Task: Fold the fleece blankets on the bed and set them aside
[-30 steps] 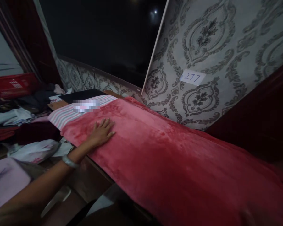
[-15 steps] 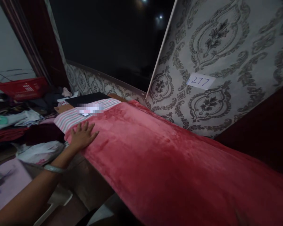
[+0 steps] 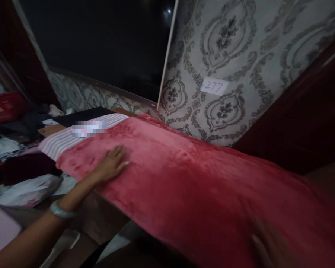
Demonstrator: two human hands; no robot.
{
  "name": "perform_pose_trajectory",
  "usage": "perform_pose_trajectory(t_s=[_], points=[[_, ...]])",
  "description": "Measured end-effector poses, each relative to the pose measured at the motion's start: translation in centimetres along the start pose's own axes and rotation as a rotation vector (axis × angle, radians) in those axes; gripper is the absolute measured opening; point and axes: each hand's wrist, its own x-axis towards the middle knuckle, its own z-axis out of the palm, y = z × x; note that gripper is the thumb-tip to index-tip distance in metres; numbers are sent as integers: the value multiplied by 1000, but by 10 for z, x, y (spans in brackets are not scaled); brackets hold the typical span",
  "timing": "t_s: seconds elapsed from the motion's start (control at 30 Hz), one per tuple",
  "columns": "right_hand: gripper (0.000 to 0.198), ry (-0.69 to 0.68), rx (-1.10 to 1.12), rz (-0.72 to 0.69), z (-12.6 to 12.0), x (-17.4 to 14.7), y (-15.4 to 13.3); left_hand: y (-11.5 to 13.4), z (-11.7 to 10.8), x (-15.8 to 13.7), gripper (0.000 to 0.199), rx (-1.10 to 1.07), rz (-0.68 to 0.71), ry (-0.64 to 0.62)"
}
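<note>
A red plush blanket [image 3: 167, 178] lies spread in a long strip over a surface. One end has a striped pink, grey and white band [image 3: 56, 145]. My left hand [image 3: 111, 165] rests palm down on the blanket near that band, fingers extended and nothing held. A bracelet [image 3: 61, 210] circles the left wrist. Low on the right, my right hand [image 3: 268, 240] is dark and blurred over the blanket. Its fingers look stretched out, with the thumb apart, and I see nothing in it.
Behind the blanket, a large dark screen [image 3: 100, 41] and patterned wallpaper with a paper marked 277 [image 3: 214, 86] face me. Heaped clothes [image 3: 5, 147], a white bag [image 3: 28, 190] and a red basket [image 3: 5, 108] are on the left. A black flat item [image 3: 86, 116] lies beyond the striped band.
My left hand has slid right along the blanket, away from the striped band. My right hand has come further into view at the lower right. The view has turned right.
</note>
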Motion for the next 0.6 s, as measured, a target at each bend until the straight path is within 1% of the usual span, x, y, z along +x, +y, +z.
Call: perform_pose_trajectory(t_s=[0.07, 0.13, 0.2, 0.23, 0.27, 0.3, 0.4, 0.5, 0.6], points=[[68, -78, 0, -32, 14, 29, -29, 45, 5, 14, 74, -35, 284, -65], [61, -172, -1, -70, 28, 60, -57, 85, 14, 26, 75, -54, 504, -118], [61, -375, 40, -142, 39, 87, -79, 115, 27, 36, 76, -49, 641, -156], [61, -456, 48, -159, 43, 96, -88, 124, 35, 39, 76, -37, 686, -161], [61, -525, 49, -181, 45, 101, -95, 129, 42, 41, 76, -23, 722, -159], [62, -558, 47, -197, 45, 104, -100, 132, 49, 42, 75, -10, 748, -148], [63, -598, 67, -254, 38, 95, -105, 127, 60, 38, 70, 7, 796, -107], [63, -631, 127, -337, 26, 76, -104, 119, 57, 27, 66, -2, 874, -124], [63, -672, 190, -396, 15, 59, -105, 114, 53, 13, 67, -27, 979, -170]])
